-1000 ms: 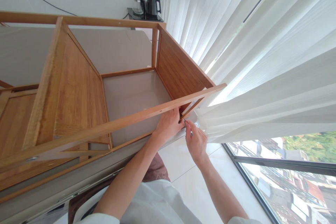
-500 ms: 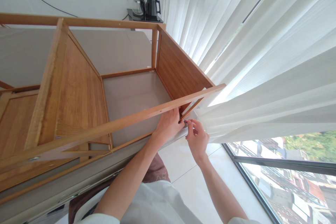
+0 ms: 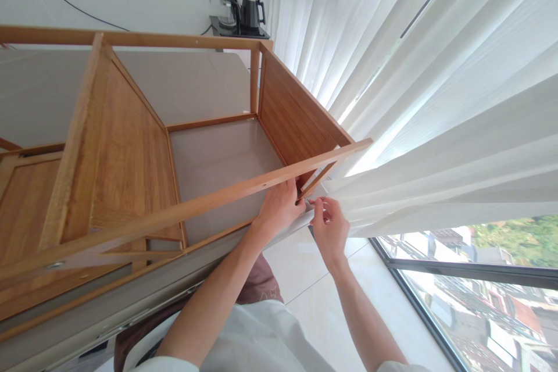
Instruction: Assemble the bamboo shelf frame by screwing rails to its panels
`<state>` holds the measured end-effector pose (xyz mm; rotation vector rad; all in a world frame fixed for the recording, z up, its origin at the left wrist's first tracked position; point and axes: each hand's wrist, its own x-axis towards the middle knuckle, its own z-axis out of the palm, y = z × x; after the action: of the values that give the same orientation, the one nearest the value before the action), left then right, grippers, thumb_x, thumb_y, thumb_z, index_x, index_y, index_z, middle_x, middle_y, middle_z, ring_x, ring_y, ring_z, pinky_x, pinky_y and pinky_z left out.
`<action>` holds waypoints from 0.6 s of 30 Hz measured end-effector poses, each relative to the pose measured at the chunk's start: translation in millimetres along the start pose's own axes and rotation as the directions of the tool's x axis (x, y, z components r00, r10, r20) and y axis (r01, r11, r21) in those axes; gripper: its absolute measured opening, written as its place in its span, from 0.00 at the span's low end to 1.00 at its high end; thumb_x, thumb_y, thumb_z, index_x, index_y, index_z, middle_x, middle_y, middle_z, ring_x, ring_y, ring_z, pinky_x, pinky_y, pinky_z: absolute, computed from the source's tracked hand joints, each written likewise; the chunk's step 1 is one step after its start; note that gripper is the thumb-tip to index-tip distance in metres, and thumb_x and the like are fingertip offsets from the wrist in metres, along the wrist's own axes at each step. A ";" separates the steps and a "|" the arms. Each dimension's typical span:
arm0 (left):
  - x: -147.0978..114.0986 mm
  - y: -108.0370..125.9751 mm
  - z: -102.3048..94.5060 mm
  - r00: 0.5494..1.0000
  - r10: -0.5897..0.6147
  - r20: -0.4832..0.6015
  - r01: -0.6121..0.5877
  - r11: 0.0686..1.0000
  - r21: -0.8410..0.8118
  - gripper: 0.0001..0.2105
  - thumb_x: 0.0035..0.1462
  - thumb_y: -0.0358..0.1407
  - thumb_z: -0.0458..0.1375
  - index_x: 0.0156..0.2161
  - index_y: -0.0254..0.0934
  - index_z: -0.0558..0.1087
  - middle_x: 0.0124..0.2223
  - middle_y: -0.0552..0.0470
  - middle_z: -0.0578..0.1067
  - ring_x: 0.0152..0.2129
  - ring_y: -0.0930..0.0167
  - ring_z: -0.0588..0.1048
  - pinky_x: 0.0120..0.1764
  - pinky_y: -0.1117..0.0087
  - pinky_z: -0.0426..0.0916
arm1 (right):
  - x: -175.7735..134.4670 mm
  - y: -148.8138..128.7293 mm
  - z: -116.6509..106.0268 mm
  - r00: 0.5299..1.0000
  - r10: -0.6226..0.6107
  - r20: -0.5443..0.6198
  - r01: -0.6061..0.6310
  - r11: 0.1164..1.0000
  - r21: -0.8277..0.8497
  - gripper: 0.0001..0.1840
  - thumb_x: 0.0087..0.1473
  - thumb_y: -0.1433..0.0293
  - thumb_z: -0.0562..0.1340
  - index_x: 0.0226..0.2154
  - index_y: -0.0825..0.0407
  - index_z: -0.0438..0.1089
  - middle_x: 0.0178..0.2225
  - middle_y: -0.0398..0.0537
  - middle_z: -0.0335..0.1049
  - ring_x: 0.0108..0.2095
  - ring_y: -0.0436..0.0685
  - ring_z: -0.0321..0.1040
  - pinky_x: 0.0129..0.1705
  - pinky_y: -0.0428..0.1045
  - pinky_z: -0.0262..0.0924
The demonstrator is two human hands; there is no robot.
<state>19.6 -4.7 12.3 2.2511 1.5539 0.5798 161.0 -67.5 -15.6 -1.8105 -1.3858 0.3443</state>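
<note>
A wooden shelf unit (image 3: 209, 200) lies on its side on a grey surface (image 3: 222, 151), its frame rails and panels facing me. My left hand (image 3: 281, 206) reaches under the near rail and is closed around the frame at the right-hand corner, beside the end panel (image 3: 300, 110). Just right of it, my right hand (image 3: 331, 225) pinches a small thin metal piece (image 3: 309, 203) between thumb and fingers, against the outside of that corner. The fingertips of my left hand are partly hidden by the wood, and the metal piece's exact kind is too small to tell.
A black kettle (image 3: 251, 10) and a glass pot (image 3: 227, 13) stand on a dark tray at the back. White curtains (image 3: 436, 99) hang close on the right, above a window (image 3: 492, 296). Pale floor tiles (image 3: 300, 279) show below my hands.
My right hand has shifted slightly and its fingers have turned a little at the corner. My left hand keeps its hold, and the shelf unit stays in place.
</note>
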 end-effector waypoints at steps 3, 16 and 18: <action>-0.2 -0.7 0.4 1.000 0.002 -0.002 -0.002 1.000 -0.004 0.18 0.59 0.36 0.57 0.52 0.38 0.58 0.51 0.45 0.72 0.46 0.59 0.76 0.44 0.62 0.70 | -3.0 5.4 1.6 0.995 -0.097 -0.009 0.096 0.992 -0.085 0.18 0.66 0.55 0.53 0.42 0.50 0.71 0.37 0.47 0.79 0.24 0.50 0.73 0.28 0.45 0.61; -0.5 -0.6 0.2 1.000 0.010 -0.007 -0.010 1.000 -0.011 0.19 0.58 0.35 0.58 0.52 0.39 0.58 0.50 0.46 0.72 0.48 0.59 0.75 0.46 0.61 0.69 | -6.0 16.0 7.2 0.952 -0.304 0.014 0.298 0.923 -0.244 0.18 0.68 0.59 0.52 0.43 0.51 0.74 0.23 0.41 0.75 0.21 0.48 0.71 0.24 0.43 0.55; -0.4 -0.4 -0.6 1.000 0.013 -0.004 -0.013 1.000 -0.010 0.18 0.58 0.35 0.57 0.52 0.38 0.58 0.51 0.46 0.73 0.47 0.60 0.75 0.46 0.61 0.69 | -6.5 16.0 6.9 0.948 -0.317 0.015 0.310 0.916 -0.254 0.17 0.68 0.60 0.53 0.43 0.51 0.74 0.23 0.41 0.75 0.20 0.48 0.71 0.24 0.43 0.55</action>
<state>18.8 -4.9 12.6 2.2553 1.5366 0.5951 165.1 -71.4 -33.3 -1.7433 -1.7337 -0.0291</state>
